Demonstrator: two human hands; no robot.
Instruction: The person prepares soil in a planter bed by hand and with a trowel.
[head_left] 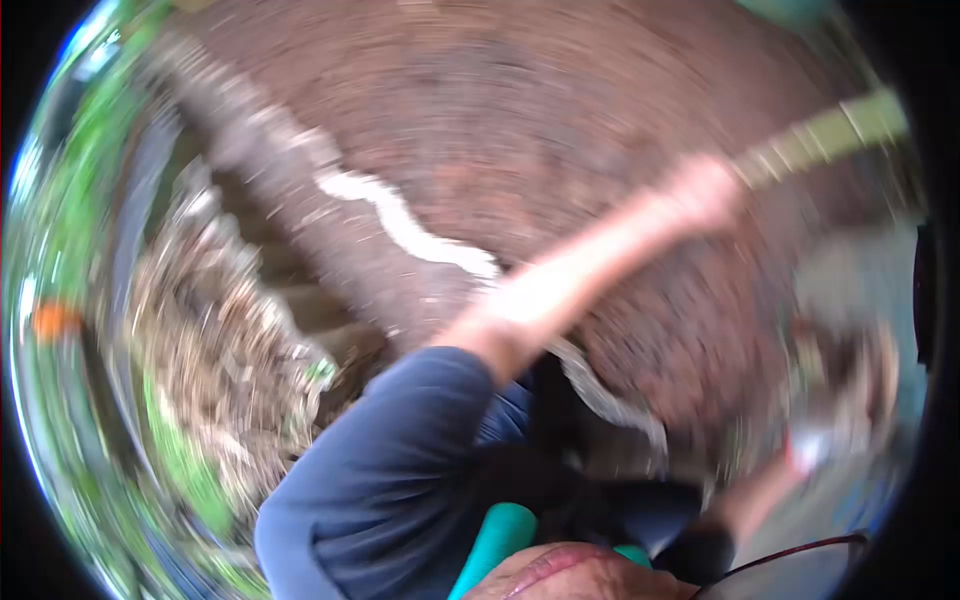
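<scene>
Stretched across the view from a grey-blue sleeve, my left hand (705, 192) is smeared by motion over reddish-brown ground. It overlaps the near end of a pale green strip with crosswise bands (830, 137), and its fingers do not show clearly. My right hand (815, 450) is low on the right, also blurred, with a red and white patch (806, 449) at it. A brown, blurred shape (875, 385) lies just beyond that hand. I cannot tell what either hand holds.
A white wavy strip (410, 232) runs diagonally over the reddish-brown soil (480, 110) beneath my left arm. To the left are a stepped, ridged edge (285, 255), dry straw-like litter (205, 330), green plants (185, 450) and an orange object (57, 321).
</scene>
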